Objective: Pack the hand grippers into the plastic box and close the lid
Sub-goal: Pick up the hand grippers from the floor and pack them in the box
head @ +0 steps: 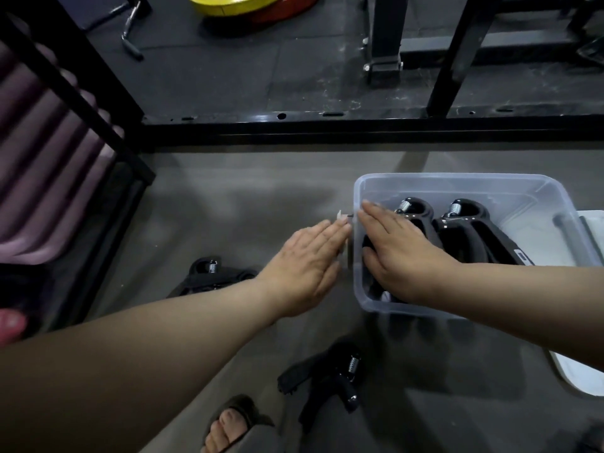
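A clear plastic box (457, 181) stands open on the grey floor at the right. Black hand grippers lie in it: one under my right hand (400, 253) and another (474, 233) beside it. My right hand lies flat with straight fingers on the leftmost gripper in the box. My left hand (307, 266) is outside the box, fingers straight, fingertips touching its left wall by a white latch (343, 217). Two more grippers lie on the floor: one (212, 276) behind my left forearm, one (333, 377) near my foot.
A white lid (585, 377) lies partly under the box at the right edge. A black metal rack frame (327, 129) crosses behind the box. Yellow and red weight plates (242, 4) lie on the black mat beyond. My sandalled foot (232, 426) is at the bottom.
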Motion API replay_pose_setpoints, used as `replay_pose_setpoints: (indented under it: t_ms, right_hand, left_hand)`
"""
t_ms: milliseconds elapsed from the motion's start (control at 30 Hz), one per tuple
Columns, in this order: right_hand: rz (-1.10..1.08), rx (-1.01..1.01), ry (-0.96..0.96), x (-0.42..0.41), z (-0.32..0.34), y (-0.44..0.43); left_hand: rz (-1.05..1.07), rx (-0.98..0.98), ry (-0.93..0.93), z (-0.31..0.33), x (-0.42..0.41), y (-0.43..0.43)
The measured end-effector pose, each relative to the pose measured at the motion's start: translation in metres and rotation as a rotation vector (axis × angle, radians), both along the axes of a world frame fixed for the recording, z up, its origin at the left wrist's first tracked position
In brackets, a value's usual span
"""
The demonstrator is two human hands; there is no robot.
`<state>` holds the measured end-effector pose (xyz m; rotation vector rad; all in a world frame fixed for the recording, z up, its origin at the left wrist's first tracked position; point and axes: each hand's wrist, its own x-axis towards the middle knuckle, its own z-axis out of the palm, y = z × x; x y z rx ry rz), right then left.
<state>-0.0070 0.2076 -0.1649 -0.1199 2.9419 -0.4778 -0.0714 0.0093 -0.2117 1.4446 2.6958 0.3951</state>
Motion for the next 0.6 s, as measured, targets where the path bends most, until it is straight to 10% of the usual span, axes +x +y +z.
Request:
replay_pose_setpoints:
  t_ms: [600]
  right_hand:
    - [0.001, 0.0, 0.096, -0.024, -0.007, -0.048]
  left_hand:
    - [0.281, -0.762, -0.268, -0.03, -0.03, -0.102]
